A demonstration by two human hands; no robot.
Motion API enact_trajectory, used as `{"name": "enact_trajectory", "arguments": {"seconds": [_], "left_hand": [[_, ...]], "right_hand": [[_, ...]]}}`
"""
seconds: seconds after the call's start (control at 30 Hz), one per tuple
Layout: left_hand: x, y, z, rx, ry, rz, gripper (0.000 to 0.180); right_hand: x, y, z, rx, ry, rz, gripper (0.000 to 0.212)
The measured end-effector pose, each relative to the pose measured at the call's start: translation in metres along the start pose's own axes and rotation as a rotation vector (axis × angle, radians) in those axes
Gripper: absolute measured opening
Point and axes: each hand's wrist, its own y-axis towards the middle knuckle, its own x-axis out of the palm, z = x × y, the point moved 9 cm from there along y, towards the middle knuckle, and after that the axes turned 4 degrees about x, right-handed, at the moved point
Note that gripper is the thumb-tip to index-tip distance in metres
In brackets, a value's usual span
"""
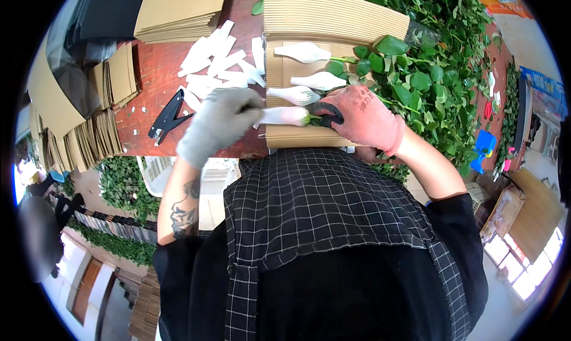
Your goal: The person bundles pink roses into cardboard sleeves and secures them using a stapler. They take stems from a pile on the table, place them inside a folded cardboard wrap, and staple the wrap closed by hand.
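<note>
My left hand (220, 124), in a grey glove, is closed on the loose end of a white foam net sleeve (285, 116) that covers a rose bud. My right hand (361, 118), in a red glove with dark fingertips, grips the green rose stem (315, 120) just below that bud. Beyond it, several more netted roses (319, 81) lie in a row on corrugated cardboard (275, 137), heads to the left and leafy stems to the right. Loose white net sleeves (223, 61) are heaped left of the cardboard.
A black stapler (168, 118) rests on the red table (156, 67) beside my left wrist. Cardboard stacks (178, 11) stand at the far left. Piled rose foliage (437, 85) covers the right side, with a blue plastic object (485, 143) beyond. A white crate (156, 174) sits below the table edge.
</note>
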Motion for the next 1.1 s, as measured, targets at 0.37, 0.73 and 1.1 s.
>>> {"name": "enact_trajectory", "arguments": {"seconds": [0.37, 0.73, 1.1], "left_hand": [[0.035, -0.024, 0.105, 0.471, 0.381, 0.133, 0.028], [0.044, -0.023, 0.1, 0.384, 0.332, 0.228, 0.039], [0.001, -0.004, 0.055, 0.35, 0.214, 0.363, 0.027]], "right_hand": [[-0.012, -0.01, -0.017, -0.093, -0.161, 0.034, 0.033], [-0.017, -0.003, -0.018, -0.117, -0.368, 0.329, 0.043], [-0.013, -0.012, -0.014, -0.099, -0.316, 0.365, 0.038]]}}
